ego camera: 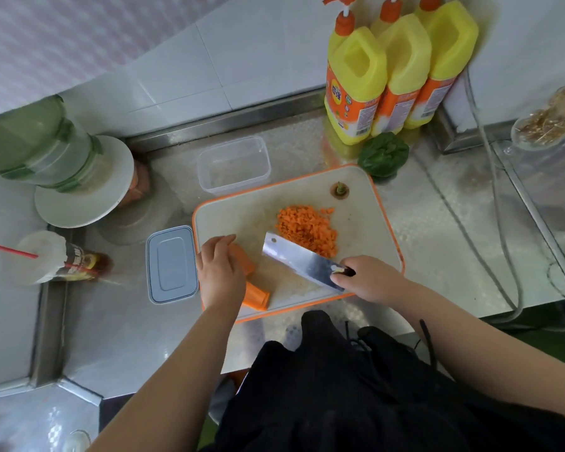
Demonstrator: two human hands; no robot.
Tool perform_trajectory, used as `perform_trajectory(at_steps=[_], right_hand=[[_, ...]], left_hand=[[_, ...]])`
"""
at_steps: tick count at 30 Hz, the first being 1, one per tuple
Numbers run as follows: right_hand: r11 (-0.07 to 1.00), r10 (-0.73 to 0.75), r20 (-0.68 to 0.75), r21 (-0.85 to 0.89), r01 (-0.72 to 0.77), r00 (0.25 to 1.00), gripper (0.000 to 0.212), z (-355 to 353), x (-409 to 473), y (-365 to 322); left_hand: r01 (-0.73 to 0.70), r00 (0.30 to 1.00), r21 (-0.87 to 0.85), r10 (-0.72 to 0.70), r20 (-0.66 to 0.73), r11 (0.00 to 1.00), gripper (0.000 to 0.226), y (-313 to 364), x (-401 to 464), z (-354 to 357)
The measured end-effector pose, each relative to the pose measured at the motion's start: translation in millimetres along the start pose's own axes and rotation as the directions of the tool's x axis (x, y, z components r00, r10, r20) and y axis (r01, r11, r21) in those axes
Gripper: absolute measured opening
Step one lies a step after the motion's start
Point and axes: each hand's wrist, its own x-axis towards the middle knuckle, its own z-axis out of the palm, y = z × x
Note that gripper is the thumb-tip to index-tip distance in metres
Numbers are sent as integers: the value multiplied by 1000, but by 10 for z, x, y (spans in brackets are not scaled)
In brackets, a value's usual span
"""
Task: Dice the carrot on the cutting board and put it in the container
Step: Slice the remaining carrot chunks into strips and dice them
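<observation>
Carrot dice [307,230] already sit heaped mid cutting board [369,223], but a long uncut carrot piece [256,296] lies under my left hand [221,272], whose grip curls over it. My right hand [371,280] grips the cleaver [299,261] by its handle. More chopping remains, and the clear container [234,164] beyond the board holds nothing yet.

A shiny metal counter [437,197] fills the room's corner. White tiles [242,60] cover the wall behind it. Three yellow bottles [402,70] with orange tops stand by the wall, and a green leafy vegetable [384,154] lies in front of them. A grey cable [503,223] runs down the right side. The light is soft.
</observation>
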Motion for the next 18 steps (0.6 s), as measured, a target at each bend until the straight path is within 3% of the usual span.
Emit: perform_trajectory(at_steps=[4, 9, 14, 18], right_hand=[[997, 27, 52, -75, -23, 998, 35, -13, 48, 36], [995, 89, 16, -38, -88, 996, 31, -105, 184, -9], [997, 55, -33, -54, -57, 998, 34, -188, 252, -71], [999, 20, -43, -47, -22, 999, 36, -126, 197, -167]], left_hand=[[14, 988, 76, -26, 151, 997, 45, -138, 6, -51], [-2, 916, 262, -103, 387, 965, 76, -162, 94, -37], [-59, 919, 346, -84, 386, 936, 82, -136, 229, -27], [-17, 951, 288, -73, 300, 958, 84, -127, 424, -60]])
